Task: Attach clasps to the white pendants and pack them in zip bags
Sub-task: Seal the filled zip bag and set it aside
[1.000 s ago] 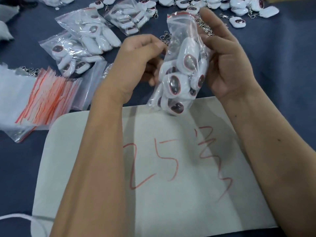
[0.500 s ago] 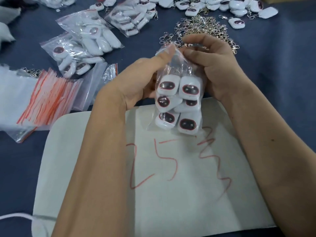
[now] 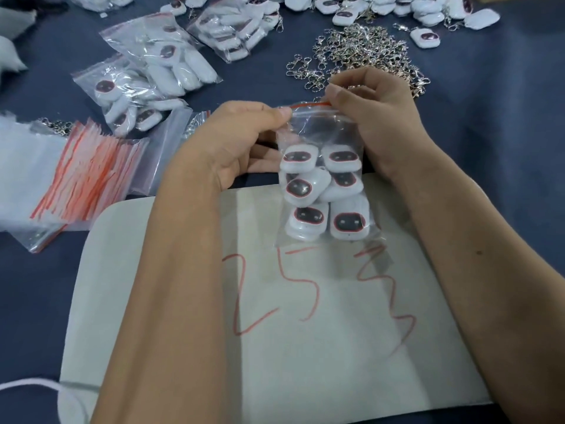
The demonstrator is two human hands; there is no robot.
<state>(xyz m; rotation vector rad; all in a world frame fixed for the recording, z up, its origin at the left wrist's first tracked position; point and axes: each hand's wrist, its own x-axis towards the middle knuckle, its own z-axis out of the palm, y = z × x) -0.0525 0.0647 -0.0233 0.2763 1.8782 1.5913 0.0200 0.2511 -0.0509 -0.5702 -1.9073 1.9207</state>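
A clear zip bag (image 3: 318, 130) with a red seal strip hangs upright over the white mat (image 3: 183, 347). Several white pendants (image 3: 327, 194) with dark oval faces fill its lower half. My left hand (image 3: 235, 139) pinches the left end of the seal strip. My right hand (image 3: 376, 111) pinches the right end of the strip between thumb and forefinger. A heap of silver clasps (image 3: 363, 53) lies just behind my right hand.
Filled bags of pendants (image 3: 159, 65) lie at the back left. A stack of empty zip bags (image 3: 88, 175) with red strips sits on the left. Loose white pendants (image 3: 425, 38) spread along the far edge. The mat carries red handwriting.
The bag came down from a tilted, raised hold to hang upright over the mat. Both hands shifted onto the ends of the seal strip, and the pendants settled to the bottom.
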